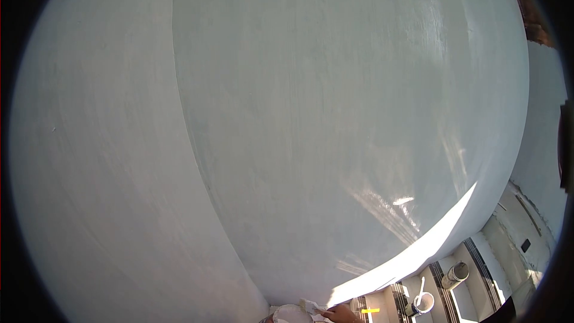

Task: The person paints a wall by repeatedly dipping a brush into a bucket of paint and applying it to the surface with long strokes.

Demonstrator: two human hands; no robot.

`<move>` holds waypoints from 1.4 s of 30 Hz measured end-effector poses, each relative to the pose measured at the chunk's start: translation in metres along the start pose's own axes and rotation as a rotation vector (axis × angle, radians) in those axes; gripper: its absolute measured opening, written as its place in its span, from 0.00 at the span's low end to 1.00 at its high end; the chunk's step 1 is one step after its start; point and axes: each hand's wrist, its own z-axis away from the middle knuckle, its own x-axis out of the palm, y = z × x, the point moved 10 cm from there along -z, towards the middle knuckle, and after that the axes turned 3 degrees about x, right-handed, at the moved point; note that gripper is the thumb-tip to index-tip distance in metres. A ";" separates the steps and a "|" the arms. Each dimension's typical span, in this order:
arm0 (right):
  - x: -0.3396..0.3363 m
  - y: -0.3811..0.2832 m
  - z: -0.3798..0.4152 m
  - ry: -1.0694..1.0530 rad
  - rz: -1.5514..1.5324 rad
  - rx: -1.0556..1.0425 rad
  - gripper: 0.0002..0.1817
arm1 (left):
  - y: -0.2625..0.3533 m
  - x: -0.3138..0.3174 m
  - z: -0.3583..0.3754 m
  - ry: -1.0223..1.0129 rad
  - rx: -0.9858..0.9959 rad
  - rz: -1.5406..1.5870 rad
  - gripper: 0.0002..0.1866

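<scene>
At the bottom edge my right hand is closed round the handle of a paint brush. The brush's pale head lies at the rim of a round bucket with whitish contents, which the frame's lower edge cuts off. To the left of the bucket a small reddish patch shows, too little to tell whether it is a hand. My left hand cannot be made out. Above rises a large pale grey-green wall with wet-looking streaks low on its right side.
Steps with dark striped edges run along the lower right. On them stand a paint can with a stick in it and another can. A yellow strip lies near my right hand. Another wall meets at the left corner.
</scene>
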 end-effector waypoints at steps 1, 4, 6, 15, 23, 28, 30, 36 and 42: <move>0.003 0.004 0.004 -0.010 -0.012 -0.005 0.30 | 0.013 -0.001 0.004 0.020 0.016 -0.030 0.27; 0.011 0.010 0.015 -0.005 -0.051 -0.067 0.31 | 0.055 -0.011 0.021 0.030 0.024 -0.121 0.28; -0.008 -0.014 0.029 -0.035 -0.086 -0.070 0.30 | 0.078 -0.017 0.030 -0.022 -0.020 -0.183 0.30; -0.032 -0.009 0.051 -0.029 -0.104 0.022 0.19 | 0.108 -0.012 0.047 0.185 0.068 -0.315 0.17; -0.053 0.000 0.081 0.250 -0.547 -0.049 0.13 | 0.151 -0.023 0.057 0.204 0.145 -0.059 0.15; -0.059 0.000 0.091 0.156 -0.449 -0.044 0.15 | 0.167 -0.028 0.057 0.127 0.127 -0.024 0.15; -0.058 0.004 0.092 0.126 -0.429 -0.061 0.16 | 0.177 -0.030 0.063 0.146 0.128 0.011 0.18; -0.074 0.015 0.108 0.117 -0.269 -0.026 0.15 | 0.186 -0.029 0.095 0.264 0.154 0.160 0.23; -0.084 0.010 0.115 0.081 -0.314 0.026 0.15 | 0.182 -0.026 0.109 0.279 0.114 0.229 0.21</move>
